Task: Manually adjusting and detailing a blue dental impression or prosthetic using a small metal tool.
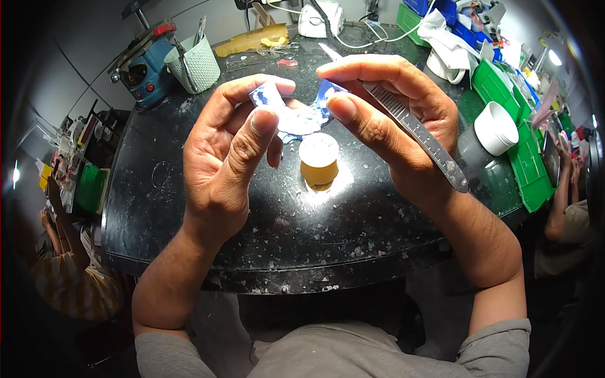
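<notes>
A thin, curved blue-and-white piece (299,121) with raised ends is held up between my two hands, brightly lit. My left hand (222,151) pinches its left end between thumb and fingers. My right hand (403,113) pinches the right end with thumb and forefinger. Lying across that same hand is a scalpel (413,129), its flat metal handle marked like a ruler and its pointed tip showing beyond the forefinger. Just below the piece, on the black table, stands a small yellow cylinder (319,169) with a pale round top.
The black worktable (170,220) is speckled with white. Toward the back left are a teal machine (148,72) and a pale holder (196,63) with tools. A white cup (496,129) and green bins (526,157) stand on the right. Other people sit at both sides.
</notes>
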The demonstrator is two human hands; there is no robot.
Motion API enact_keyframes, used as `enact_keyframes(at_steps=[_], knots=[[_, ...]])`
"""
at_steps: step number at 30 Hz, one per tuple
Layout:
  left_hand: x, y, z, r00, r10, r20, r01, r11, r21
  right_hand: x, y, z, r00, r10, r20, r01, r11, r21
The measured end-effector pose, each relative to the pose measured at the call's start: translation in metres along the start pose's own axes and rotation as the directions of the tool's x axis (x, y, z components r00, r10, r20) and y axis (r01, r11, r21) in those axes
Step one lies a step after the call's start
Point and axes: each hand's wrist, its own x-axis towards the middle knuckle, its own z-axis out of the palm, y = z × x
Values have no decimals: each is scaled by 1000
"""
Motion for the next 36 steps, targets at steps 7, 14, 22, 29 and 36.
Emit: enact_keyframes(at_steps=[7,14,22,29,36], knots=[[1,4,0,1000,0,-28,0,1000,-14,1,0,-1,1000,-28,-7,28,999,-20],[1,2,-6,1000,-8,14,8,1000,-18,0,2,0,1000,-27,-16,27,999,-19],[1,3,-2,1000,9,-12,-9,1000,10,0,3,0,999,-35,-14,34,999,-30],[3,3,-4,1000,8,-12,-8,1000,-6,1,2,1,999,-1,-48,-1,999,-53],[0,-4,-7,996,-91,-3,91,995,-42,2,7,1,991,98,-96,-97,995,19]])
